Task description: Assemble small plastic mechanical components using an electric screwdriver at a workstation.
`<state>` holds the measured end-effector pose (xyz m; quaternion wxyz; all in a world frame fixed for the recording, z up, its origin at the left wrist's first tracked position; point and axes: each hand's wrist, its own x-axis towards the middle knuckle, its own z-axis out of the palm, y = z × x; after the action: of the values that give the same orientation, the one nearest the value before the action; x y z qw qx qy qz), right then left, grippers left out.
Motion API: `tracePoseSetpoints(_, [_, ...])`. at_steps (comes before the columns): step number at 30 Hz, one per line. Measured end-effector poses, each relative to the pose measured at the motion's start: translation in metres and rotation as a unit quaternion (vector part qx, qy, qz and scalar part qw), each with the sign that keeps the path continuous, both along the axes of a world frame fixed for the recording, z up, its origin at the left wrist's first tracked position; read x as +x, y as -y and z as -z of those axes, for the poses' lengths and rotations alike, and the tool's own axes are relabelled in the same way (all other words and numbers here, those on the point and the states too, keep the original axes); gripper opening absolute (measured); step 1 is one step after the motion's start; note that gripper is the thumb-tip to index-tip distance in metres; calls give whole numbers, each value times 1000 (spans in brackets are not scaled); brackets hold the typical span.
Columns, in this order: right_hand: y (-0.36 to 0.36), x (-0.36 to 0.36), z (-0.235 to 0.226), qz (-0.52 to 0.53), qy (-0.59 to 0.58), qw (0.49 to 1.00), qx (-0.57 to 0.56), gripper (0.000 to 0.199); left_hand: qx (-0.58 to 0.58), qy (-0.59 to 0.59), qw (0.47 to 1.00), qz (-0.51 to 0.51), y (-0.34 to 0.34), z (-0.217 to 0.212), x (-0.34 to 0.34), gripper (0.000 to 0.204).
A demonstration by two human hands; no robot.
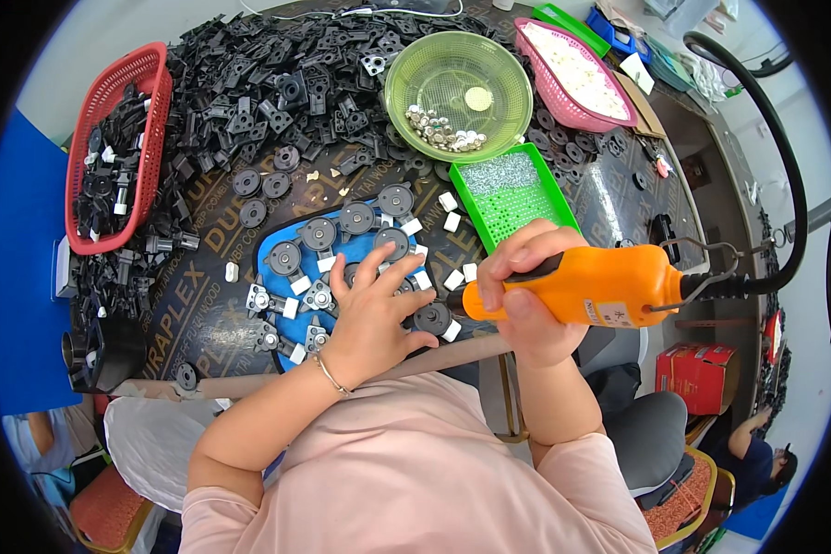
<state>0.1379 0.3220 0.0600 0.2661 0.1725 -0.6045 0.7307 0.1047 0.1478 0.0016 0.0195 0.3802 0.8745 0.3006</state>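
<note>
Gripping the orange driver (582,288) in your right hand (526,295), you brace the jig (291,240) with your flat, open left hand (374,319); next, likely seat its tip squarely on a part.

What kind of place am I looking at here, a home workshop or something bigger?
Most likely a small factory assembly bench. A great heap of black plastic parts covers the table, baskets hold sorted pieces, such as the green bowl of small metal bits, and the right hand grips an orange power screwdriver on a cable.
</note>
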Motion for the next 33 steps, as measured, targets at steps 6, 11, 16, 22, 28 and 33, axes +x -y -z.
tracePoseSetpoints(6, [1, -1, 0, -5, -1, 1000, 5, 27, 4, -1, 1000, 0, 2, 0, -2, 47])
tracePoseSetpoints(11, [5, -2, 2, 0, 5, 1000, -2, 27, -14, 6, 1000, 1, 1, 1, -6, 49])
tracePoseSetpoints(16, [7, -3, 3, 6, 7, 1000, 10, 27, -35, 4, 999, 22, -3, -8, -7, 46])
tracePoseSetpoints(22, [4, -1, 0, 8, 7, 1000, 23, 28, -32, 21, 999, 28, -2, -6, -8, 44])
tracePoseSetpoints(28, [-1, 3, -6, -3, 7, 1000, 1, 27, -12, 27, 999, 33, -6, -3, -7, 44])
tracePoseSetpoints(33, [-8, 5, -8, 17, -14, 1000, 15, 26, -1, 21, 999, 29, -4, -1, -7, 44])
